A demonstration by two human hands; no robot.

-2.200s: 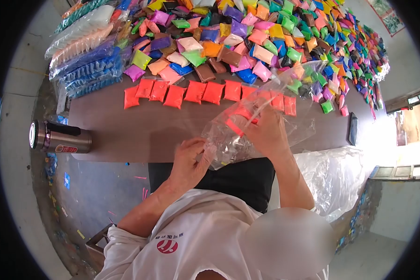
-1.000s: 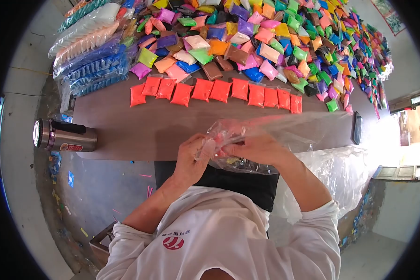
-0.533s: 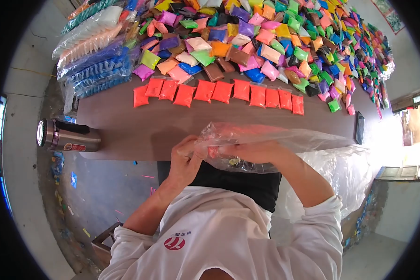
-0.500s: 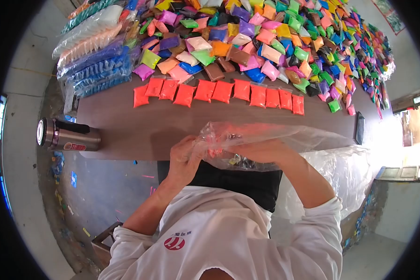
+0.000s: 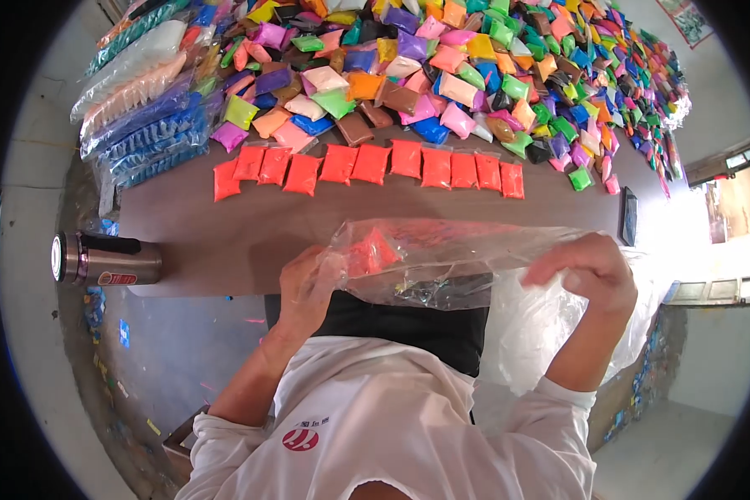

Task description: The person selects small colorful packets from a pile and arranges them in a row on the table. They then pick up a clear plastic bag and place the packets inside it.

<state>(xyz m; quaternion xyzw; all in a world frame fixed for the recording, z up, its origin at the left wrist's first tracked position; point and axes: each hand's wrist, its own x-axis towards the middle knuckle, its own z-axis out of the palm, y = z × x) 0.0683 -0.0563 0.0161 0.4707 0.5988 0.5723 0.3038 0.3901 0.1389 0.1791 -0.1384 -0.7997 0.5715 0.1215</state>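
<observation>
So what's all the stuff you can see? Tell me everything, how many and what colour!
Red packets: 11, bright red, in a row on the table
Bagged packet: at least 1, red, inside the clear bag
Clear bag: 1, see-through, at the table's near edge
Mixed packets: too many to count, many colours, heaped at the far side
Wrapped bundles: several, mostly white, peach and blue, far left
Flask: 1, silver and black, left end
Phone: 1, dark, right end
Loose plastic: count unclear, see-through, right of the lap
Table: 1, brown, under the packets
Shirt: 1, white, on the person
Left grip: 1, bare, holding the bag's left end
Right grip: 1, bare, by its right end
</observation>
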